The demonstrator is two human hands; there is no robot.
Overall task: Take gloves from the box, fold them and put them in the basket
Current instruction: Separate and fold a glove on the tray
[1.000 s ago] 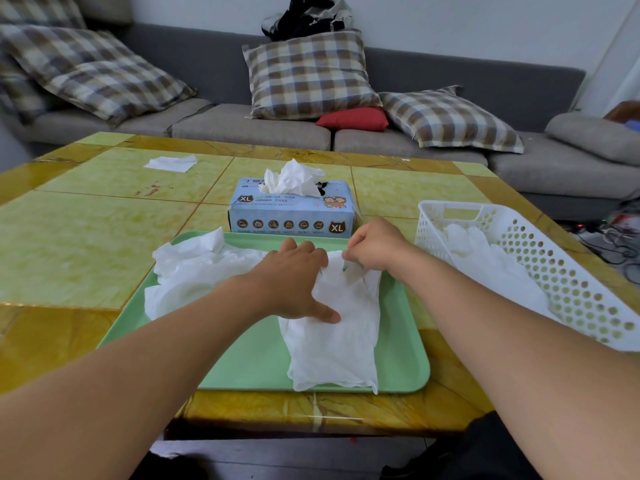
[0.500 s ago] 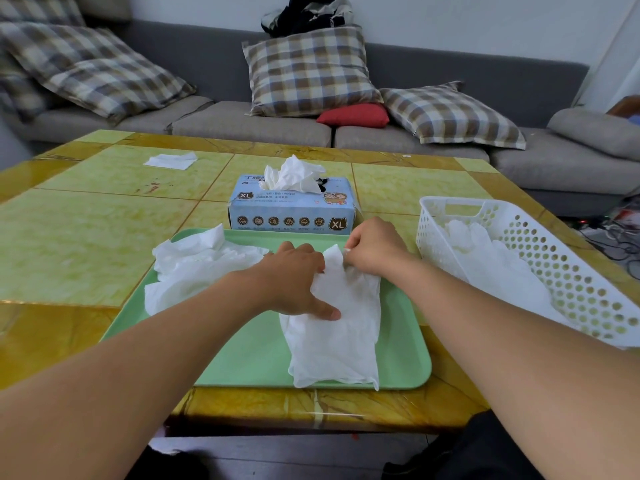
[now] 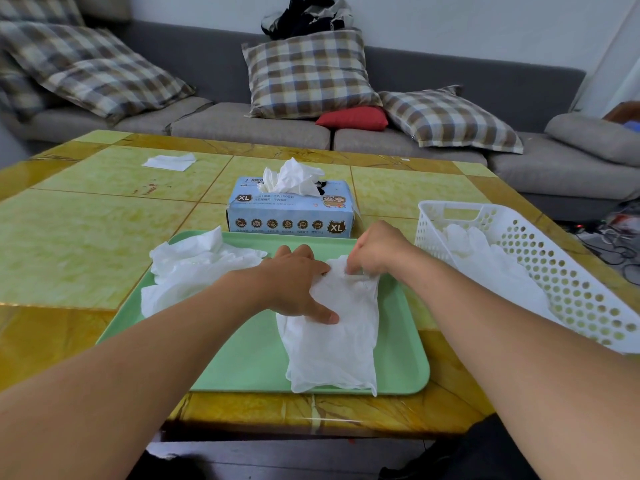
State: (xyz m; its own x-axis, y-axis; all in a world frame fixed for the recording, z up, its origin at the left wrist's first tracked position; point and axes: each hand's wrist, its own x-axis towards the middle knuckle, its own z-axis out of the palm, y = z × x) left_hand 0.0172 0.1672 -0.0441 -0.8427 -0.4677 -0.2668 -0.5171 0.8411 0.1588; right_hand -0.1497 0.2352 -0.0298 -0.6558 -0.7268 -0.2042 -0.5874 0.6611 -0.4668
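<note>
A white glove (image 3: 334, 337) lies flat on the green tray (image 3: 249, 362), its cuff toward me. My left hand (image 3: 294, 284) presses down on the glove's left side with spread fingers. My right hand (image 3: 375, 249) pinches the glove's far end with curled fingers. More crumpled white gloves (image 3: 197, 268) lie on the tray's left part. The blue glove box (image 3: 291, 213) stands behind the tray with a glove sticking out of its top. To the right, the white perforated basket (image 3: 568, 271) holds several gloves.
The tray sits near the front edge of a yellow-green tiled table (image 3: 69, 237). A white sheet (image 3: 169, 162) lies at the far left of the table. A grey sofa with checked cushions (image 3: 308, 74) runs behind the table. Cables lie on the floor at right.
My right hand has drawn the glove's far end slightly toward me and to the left, bunching it. My left hand stays pressed on the glove.
</note>
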